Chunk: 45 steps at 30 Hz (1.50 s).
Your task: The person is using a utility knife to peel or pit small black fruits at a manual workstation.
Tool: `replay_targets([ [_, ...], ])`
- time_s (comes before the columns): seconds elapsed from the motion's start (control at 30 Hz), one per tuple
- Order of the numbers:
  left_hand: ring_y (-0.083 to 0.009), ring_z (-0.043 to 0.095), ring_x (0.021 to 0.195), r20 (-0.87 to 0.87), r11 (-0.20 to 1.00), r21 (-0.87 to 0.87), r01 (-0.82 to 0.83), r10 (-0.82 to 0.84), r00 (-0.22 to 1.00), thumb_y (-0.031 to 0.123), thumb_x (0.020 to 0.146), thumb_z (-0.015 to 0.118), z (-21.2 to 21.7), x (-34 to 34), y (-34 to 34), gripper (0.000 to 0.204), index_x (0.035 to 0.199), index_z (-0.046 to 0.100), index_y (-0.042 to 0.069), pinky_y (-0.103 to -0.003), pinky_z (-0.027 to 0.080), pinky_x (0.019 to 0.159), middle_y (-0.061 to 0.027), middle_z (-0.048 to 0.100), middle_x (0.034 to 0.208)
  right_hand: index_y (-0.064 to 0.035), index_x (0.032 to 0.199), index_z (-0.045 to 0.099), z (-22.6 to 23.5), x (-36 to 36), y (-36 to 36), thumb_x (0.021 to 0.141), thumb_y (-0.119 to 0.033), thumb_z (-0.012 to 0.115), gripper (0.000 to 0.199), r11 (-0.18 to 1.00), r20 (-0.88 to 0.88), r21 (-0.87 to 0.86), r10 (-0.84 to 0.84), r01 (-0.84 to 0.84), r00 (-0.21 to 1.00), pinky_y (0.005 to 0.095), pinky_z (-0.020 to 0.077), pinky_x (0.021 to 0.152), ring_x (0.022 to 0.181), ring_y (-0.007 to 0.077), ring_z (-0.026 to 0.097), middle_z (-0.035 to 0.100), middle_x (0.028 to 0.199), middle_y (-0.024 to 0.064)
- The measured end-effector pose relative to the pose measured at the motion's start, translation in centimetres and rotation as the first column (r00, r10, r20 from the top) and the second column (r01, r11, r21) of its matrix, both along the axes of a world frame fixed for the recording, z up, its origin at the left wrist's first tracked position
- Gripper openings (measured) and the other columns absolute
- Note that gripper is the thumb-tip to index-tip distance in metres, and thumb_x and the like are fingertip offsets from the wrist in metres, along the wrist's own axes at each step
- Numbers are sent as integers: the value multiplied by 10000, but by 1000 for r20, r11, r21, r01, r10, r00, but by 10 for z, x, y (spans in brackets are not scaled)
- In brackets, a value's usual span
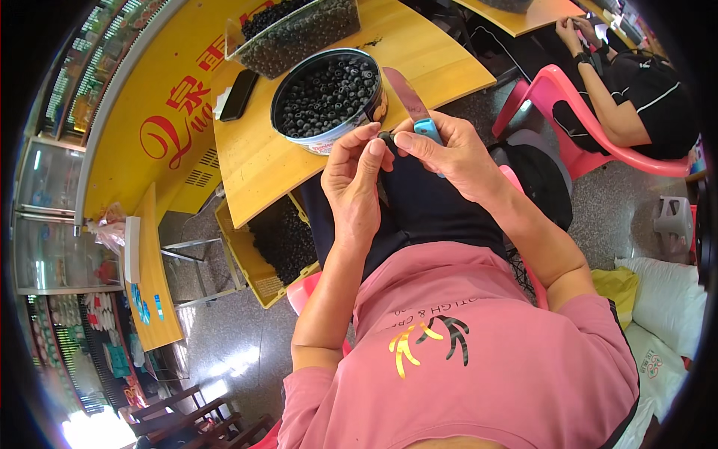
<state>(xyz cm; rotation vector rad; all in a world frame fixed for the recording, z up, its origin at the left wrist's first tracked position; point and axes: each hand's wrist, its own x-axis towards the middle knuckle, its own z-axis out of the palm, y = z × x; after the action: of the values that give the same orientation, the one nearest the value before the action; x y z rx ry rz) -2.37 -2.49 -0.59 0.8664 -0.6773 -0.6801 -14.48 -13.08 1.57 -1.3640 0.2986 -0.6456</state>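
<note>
the small dark round berry [386, 138] sits pinched between the left hand [353, 183] fingertips and the right hand [449, 150] thumb, above the lap; the right also clasps a blue-handled knife [416, 106], blade pointing away.
</note>
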Motion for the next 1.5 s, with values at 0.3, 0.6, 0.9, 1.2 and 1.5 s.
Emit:
replay_targets([
  [0.3, -81, 553, 829, 413, 996, 43, -81, 56, 909, -27, 903, 627, 3, -2, -1, 222, 1123, 593, -18, -200, 465, 761, -38, 560, 1057, -44, 979, 654, -3, 1, -2, 912, -209, 678, 180, 994, -4, 113, 0, 0, 1000, 176, 310, 488, 556, 15, 423, 501, 664, -66],
  [0.6, -95, 527, 841, 611, 966, 113, -232, 117, 783, -66, 818, 691, 0, 2, -1, 356, 1143, 580, 30, -222, 465, 737, -42, 586, 978, -52, 1006, 638, -8, 3, -3, 913, -204, 676, 182, 970, -36, 242, 26, -17, 999, 191, 324, 493, 536, 30, 433, 516, 678, -58],
  [0.9, -111, 555, 904, 398, 988, 131, -86, 27, 917, 22, 887, 663, -4, -4, -6, 214, 1085, 582, 15, -242, 469, 818, -62, 518, 1153, -66, 1054, 612, -9, 2, -6, 939, -190, 639, 171, 943, 88, 320, 63, -88, 994, 194, 343, 487, 526, 21, 444, 530, 698, -56],
  [1.2, -108, 561, 922, 204, 998, 54, 21, -32, 978, 146, 973, 580, 0, -4, -5, 182, 1103, 565, 19, -254, 443, 863, -42, 611, 1026, -35, 1053, 614, -12, 1, -9, 954, -203, 613, 195, 993, 17, -90, -76, 77, 997, 226, 429, 554, 614, 66, 532, 603, 773, -7],
  [1.5, -89, 575, 833, 176, 995, 91, 35, -50, 983, 99, 939, 628, -1, 7, 2, 190, 1093, 593, -8, -217, 469, 763, -37, 637, 940, 13, 958, 639, 3, -5, -4, 871, -146, 691, 188, 525, 110, -816, -269, 241, 957, 291, 490, 601, 685, 204, 620, 628, 826, 102],
])
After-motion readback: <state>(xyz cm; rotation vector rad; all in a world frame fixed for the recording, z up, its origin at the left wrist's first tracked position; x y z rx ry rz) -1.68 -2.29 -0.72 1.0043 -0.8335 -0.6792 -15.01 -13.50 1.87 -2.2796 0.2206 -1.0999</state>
